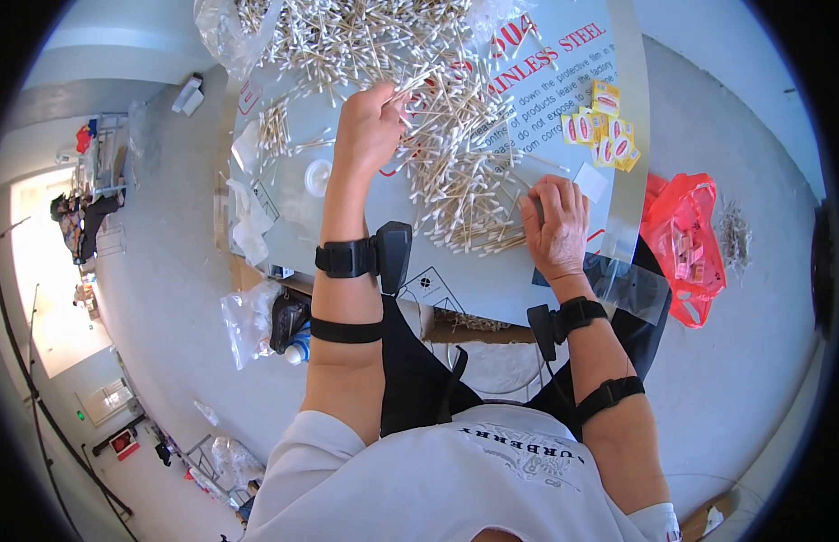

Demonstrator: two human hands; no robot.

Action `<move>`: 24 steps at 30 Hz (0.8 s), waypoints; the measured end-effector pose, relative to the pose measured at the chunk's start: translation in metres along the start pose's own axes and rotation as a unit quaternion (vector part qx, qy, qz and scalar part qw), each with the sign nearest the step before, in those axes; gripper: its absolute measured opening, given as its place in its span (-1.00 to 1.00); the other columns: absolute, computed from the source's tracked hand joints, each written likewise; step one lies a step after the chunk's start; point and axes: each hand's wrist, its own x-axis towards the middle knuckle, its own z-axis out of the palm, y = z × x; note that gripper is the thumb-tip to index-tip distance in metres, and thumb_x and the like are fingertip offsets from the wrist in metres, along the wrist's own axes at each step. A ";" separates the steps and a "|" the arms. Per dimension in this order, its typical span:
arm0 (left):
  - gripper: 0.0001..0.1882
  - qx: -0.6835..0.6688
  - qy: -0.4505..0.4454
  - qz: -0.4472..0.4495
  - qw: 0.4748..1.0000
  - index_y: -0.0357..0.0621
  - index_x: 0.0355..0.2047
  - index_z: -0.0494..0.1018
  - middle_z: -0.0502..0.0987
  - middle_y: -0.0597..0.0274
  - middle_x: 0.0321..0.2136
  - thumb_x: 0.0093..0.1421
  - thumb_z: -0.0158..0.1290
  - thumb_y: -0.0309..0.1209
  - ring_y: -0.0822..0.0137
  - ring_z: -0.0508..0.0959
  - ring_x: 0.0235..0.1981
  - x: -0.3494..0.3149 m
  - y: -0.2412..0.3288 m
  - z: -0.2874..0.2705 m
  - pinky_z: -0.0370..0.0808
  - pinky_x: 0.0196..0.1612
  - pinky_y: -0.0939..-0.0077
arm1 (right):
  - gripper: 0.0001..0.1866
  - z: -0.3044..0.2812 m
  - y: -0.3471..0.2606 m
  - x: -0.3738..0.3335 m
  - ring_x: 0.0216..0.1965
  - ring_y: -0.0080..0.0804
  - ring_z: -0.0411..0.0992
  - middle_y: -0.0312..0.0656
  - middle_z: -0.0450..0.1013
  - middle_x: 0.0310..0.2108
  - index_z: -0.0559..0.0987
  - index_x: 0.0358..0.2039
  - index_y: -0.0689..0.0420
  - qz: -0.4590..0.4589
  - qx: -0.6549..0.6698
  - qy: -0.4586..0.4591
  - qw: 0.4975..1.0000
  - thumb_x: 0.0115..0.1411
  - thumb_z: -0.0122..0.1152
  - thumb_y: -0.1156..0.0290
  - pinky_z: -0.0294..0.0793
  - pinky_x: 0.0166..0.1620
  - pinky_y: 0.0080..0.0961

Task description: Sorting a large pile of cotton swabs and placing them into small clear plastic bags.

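Red bag (704,206) holding packets (690,262), left hand (371,131) pinching swabs (414,83), right hand (560,224) curled, grasp unclear

Swabs (460,185) on table (492,291) (boxes (609,135) at right)

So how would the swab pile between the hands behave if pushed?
The swab pile would likely scatter, its sticks lying loose and crisscrossed. Individual swabs look light, being thin, and their rounded tips suggest they may roll.

Cotton swabs (463,176) across grey table (493,291)
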 end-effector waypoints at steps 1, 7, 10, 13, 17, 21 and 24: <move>-0.84 -0.001 0.000 0.000 1.000 -0.26 -0.28 0.50 0.53 0.22 -0.58 0.20 -0.01 -0.46 0.50 0.49 -0.58 -0.003 0.002 0.000 0.41 -0.47 0.60 | -0.84 0.000 0.000 0.000 -0.24 -0.21 0.30 -0.22 0.33 -0.31 0.41 -0.39 0.11 0.001 -0.001 0.000 1.000 0.08 0.17 0.35 0.24 -0.18 -0.31; -0.78 -0.001 -0.013 0.066 0.998 -0.24 -0.22 0.50 0.54 0.16 -0.39 0.09 0.06 -0.51 0.34 0.53 -0.31 -0.010 -0.005 0.004 0.45 -0.25 0.51 | -0.84 -0.001 0.000 0.000 -0.24 -0.22 0.31 -0.22 0.34 -0.30 0.41 -0.39 0.11 0.003 -0.002 -0.001 1.000 0.09 0.16 0.34 0.25 -0.18 -0.31; -0.79 0.078 0.071 0.101 0.989 -0.20 -0.31 0.51 0.49 0.02 -0.23 -0.02 0.09 -0.52 0.10 0.43 -0.13 -0.003 -0.007 0.012 0.39 -0.08 0.31 | -0.83 0.000 0.000 0.000 -0.23 -0.22 0.31 -0.22 0.34 -0.30 0.41 -0.39 0.11 0.003 -0.008 -0.001 1.000 0.09 0.16 0.33 0.25 -0.17 -0.31; -0.84 0.089 0.105 0.077 0.988 -0.13 -0.41 0.54 0.49 0.07 -0.28 -0.08 0.10 -0.53 0.03 0.38 -0.08 0.009 -0.010 0.015 0.34 -0.01 0.26 | -0.83 0.000 -0.002 0.000 -0.23 -0.22 0.31 -0.22 0.33 -0.29 0.41 -0.38 0.11 0.007 -0.003 -0.008 1.000 0.09 0.16 0.33 0.25 -0.16 -0.30; -0.92 0.161 0.073 0.128 0.976 -0.09 -0.55 0.54 0.48 0.12 -0.38 -0.13 0.13 -0.53 0.05 0.42 -0.21 0.011 -0.001 0.032 0.37 -0.11 0.29 | -0.83 0.000 0.002 -0.001 -0.23 -0.21 0.30 -0.22 0.33 -0.29 0.41 -0.38 0.11 0.009 -0.004 -0.006 1.000 0.08 0.17 0.33 0.25 -0.16 -0.30; -0.93 0.211 0.074 0.135 0.965 -0.10 -0.57 0.54 0.47 0.16 -0.50 -0.15 0.18 -0.51 0.07 0.44 -0.31 0.013 -0.017 0.037 0.38 -0.19 0.28 | -0.83 0.001 -0.002 0.000 -0.23 -0.21 0.30 -0.22 0.33 -0.29 0.41 -0.38 0.11 0.005 0.002 -0.007 1.000 0.08 0.17 0.34 0.24 -0.16 -0.30; -0.95 0.194 0.060 0.138 0.969 -0.15 -0.57 0.54 0.49 0.17 -0.48 -0.12 0.17 -0.51 0.14 0.47 -0.33 0.009 -0.012 0.039 0.39 -0.22 0.33 | -0.83 0.000 -0.001 0.000 -0.23 -0.21 0.30 -0.22 0.33 -0.29 0.41 -0.39 0.11 0.009 -0.002 -0.010 1.000 0.08 0.17 0.34 0.24 -0.17 -0.30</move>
